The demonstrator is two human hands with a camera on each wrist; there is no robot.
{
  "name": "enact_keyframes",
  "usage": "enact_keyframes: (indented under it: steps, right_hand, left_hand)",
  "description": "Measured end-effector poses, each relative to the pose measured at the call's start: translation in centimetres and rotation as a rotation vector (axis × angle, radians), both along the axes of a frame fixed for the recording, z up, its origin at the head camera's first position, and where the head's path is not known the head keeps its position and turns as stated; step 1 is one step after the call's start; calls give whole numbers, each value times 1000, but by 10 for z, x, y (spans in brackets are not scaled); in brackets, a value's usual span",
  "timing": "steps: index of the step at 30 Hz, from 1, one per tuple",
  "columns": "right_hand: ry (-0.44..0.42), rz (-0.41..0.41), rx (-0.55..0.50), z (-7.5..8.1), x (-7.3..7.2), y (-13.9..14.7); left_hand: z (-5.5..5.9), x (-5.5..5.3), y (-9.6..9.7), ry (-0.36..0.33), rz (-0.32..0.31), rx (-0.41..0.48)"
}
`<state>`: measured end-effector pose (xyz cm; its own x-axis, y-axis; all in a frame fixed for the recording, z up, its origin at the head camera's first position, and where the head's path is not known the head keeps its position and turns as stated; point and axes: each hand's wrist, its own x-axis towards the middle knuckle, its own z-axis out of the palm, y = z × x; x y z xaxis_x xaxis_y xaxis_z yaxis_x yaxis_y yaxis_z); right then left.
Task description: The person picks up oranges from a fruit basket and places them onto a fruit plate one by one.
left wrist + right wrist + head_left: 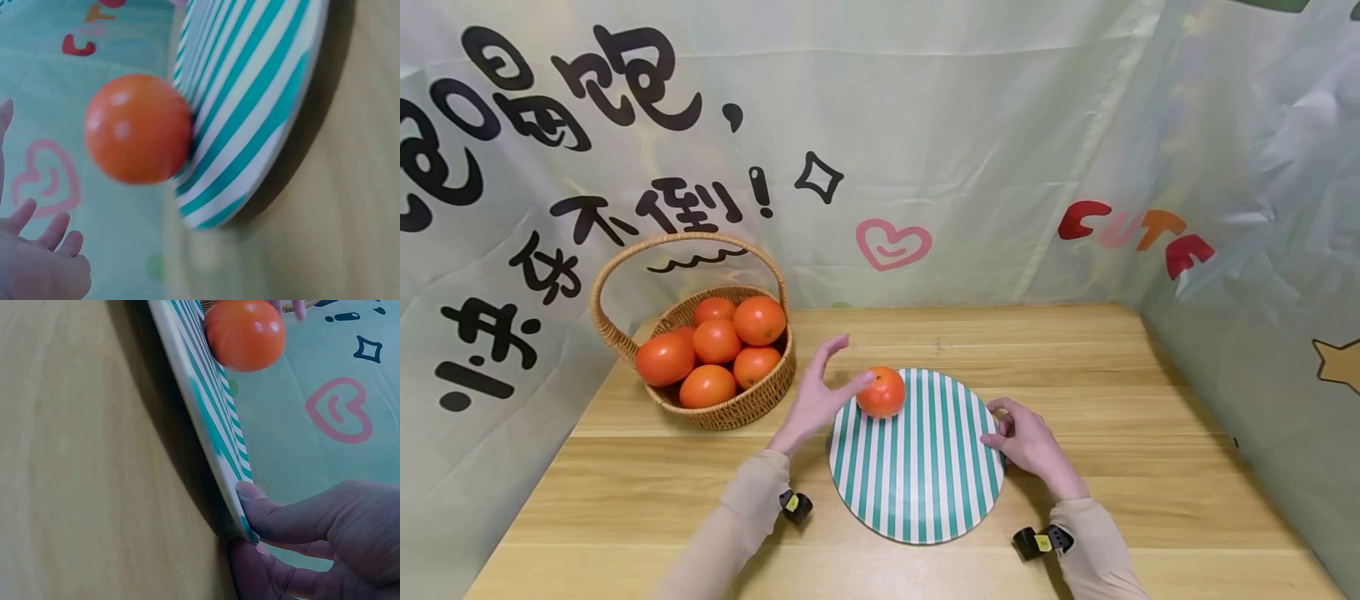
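Observation:
A single orange (882, 393) sits on the far left part of a round plate (917, 475) with green and white stripes. My left hand (815, 402) hovers just left of the orange, fingers spread and holding nothing. In the left wrist view a gap shows between that hand (40, 265) and the orange (139, 129). At the plate's right rim, my right hand (1028, 440) pinches the edge. The right wrist view shows its thumb on top of the plate (206, 431) and fingers beneath.
Back left on the wooden table (1150, 433) stands a wicker basket (737, 410) with a tall arched handle, holding several oranges (717, 340). A printed cloth (985, 150) hangs behind the table and along its sides.

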<state>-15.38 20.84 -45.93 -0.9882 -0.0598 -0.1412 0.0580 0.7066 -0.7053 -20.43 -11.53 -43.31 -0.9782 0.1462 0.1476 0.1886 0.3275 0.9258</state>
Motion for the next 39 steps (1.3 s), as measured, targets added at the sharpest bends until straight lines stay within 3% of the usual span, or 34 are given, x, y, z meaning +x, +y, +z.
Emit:
enact_keyframes:
  steps: [6, 11, 19, 24, 32, 39]
  right_hand:
    - [-4, -9, -1, -1, 0, 0]
    - [-2, -7, -6, -2, 0, 0]
    - [-13, -17, -11, -3, 0, 0]
    - [-14, -18, -9, -3, 0, 1]
    - [-14, -14, -9, -1, 2, 0]
    - [-12, -14, -11, -1, 1, 0]
  left_hand:
    - [21, -3, -26, 101, 79, -6]
    - [31, -9, -47, 138, 123, -51]
    - [45, -22, -77, 250, 182, -250]
    - [51, -30, -89, 348, 204, -325]
    - [60, -40, -104, 472, 150, -485]
    - [71, -46, -115, 536, 18, -751]
